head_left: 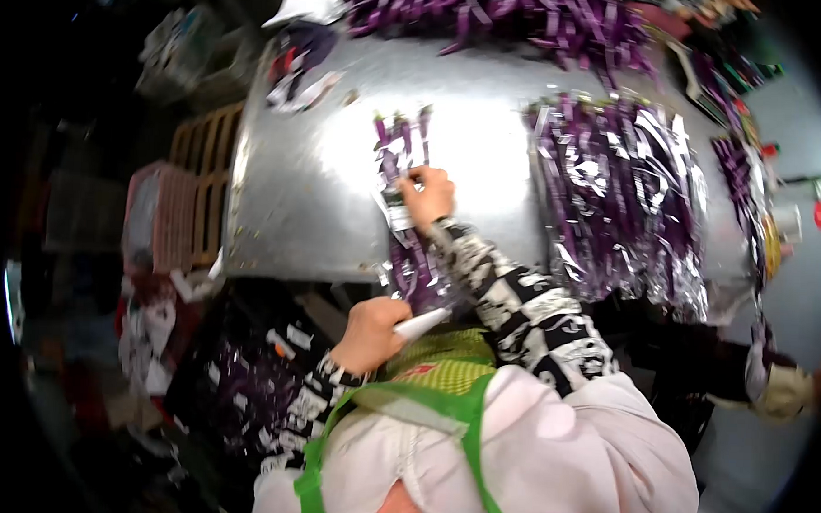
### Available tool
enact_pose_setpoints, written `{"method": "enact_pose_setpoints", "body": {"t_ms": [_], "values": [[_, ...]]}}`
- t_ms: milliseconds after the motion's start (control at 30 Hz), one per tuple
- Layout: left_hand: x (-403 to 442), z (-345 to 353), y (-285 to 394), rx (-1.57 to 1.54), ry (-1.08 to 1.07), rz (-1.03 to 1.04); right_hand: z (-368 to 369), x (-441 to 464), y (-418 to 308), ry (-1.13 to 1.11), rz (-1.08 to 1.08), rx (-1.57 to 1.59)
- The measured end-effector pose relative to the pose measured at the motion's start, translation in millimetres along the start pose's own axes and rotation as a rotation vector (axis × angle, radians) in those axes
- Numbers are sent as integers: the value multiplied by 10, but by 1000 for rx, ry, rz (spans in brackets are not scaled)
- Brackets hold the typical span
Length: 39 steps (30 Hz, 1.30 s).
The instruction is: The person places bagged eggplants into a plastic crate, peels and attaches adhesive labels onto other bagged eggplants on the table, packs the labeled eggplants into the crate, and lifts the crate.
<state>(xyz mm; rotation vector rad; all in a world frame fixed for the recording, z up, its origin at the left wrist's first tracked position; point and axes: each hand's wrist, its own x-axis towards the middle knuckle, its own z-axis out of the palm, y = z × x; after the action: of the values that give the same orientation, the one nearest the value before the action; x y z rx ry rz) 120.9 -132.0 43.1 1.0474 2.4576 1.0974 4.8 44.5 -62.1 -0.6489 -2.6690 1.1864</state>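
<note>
A clear plastic bag of long purple eggplants (412, 257) lies lengthwise near the front of the metal table, its lower end reaching over the edge towards my body. My right hand (429, 199) is closed on the middle of this bag, fingers curled at its surface. Close to the bag's lower end, my left hand (370, 335) is closed around a white flat strip (423, 323), which sticks out to the right. What exactly the strip is cannot be made out. Stems show at the bag's far end.
Several bagged eggplants (616, 200) lie in a row on the right of the metal table (291, 189). Loose eggplants (500, 20) are heaped at the back. A dark crate (243, 377) with bagged eggplants stands low left, near a pink basket (163, 216).
</note>
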Motion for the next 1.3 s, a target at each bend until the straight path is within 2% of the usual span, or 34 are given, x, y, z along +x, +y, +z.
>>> {"method": "enact_pose_setpoints", "body": {"t_ms": [67,133,200,300,333,400,433,467,500,533,667,700,733,800,867,933,967,1000,1033,1067,1100,1167,1200,1267,1300], "values": [[110,26,56,-66,124,138,86,-38,-109,13,24,-29],[331,30,37,52,262,305,196,49,-191,-109,31,9],[598,30,-99,129,310,387,239,72,-251,-290,-45,168],[813,165,-641,200,232,324,-170,22,-313,-364,10,177],[837,218,-762,180,220,286,-380,23,-220,-260,-44,112],[828,162,-942,160,49,82,-1032,-56,10,-18,-108,35],[810,69,-961,226,3,87,-1432,-129,134,200,-247,-213],[808,-25,-980,290,-37,90,-1835,-86,295,190,-229,-409],[807,-87,-1083,322,-83,63,-1966,-113,599,370,-166,-545],[798,-152,-1151,336,-70,70,-2109,-143,769,422,-55,-642],[867,-288,-1327,337,-116,6,-2193,-6,1107,402,-167,-946],[878,-285,-1162,227,-88,91,-2159,158,1252,486,-178,-1055],[864,-271,-956,118,-62,173,-2222,234,1195,452,-84,-1029],[740,-243,-235,-278,-122,114,-2431,234,925,400,-63,-890],[629,-73,53,-486,-120,254,-2572,210,585,364,8,-819],[577,9,385,-594,-50,227,-2559,79,309,445,-87,-674],[463,109,473,-967,-102,-6,-2463,-18,191,464,-111,-677],[451,220,413,-896,-84,147,-2294,-152,52,491,-161,-663],[431,232,373,-832,-125,306,-2073,-239,4,414,-168,-603],[408,221,339,-761,-167,459,-1849,-392,-72,417,-286,-597],[376,211,341,-740,-246,459,-1635,-523,-113,348,-335,-564],[366,195,382,-592,-194,579,-1102,-665,52,114,-285,-449],[349,217,349,-545,-178,620,-948,-725,70,41,-343,-460],[292,236,259,-542,-246,504,-715,-834,119,-18,-520,-477],[282,193,272,-589,-192,410,-724,-869,41,-34,-534,-480]]}}
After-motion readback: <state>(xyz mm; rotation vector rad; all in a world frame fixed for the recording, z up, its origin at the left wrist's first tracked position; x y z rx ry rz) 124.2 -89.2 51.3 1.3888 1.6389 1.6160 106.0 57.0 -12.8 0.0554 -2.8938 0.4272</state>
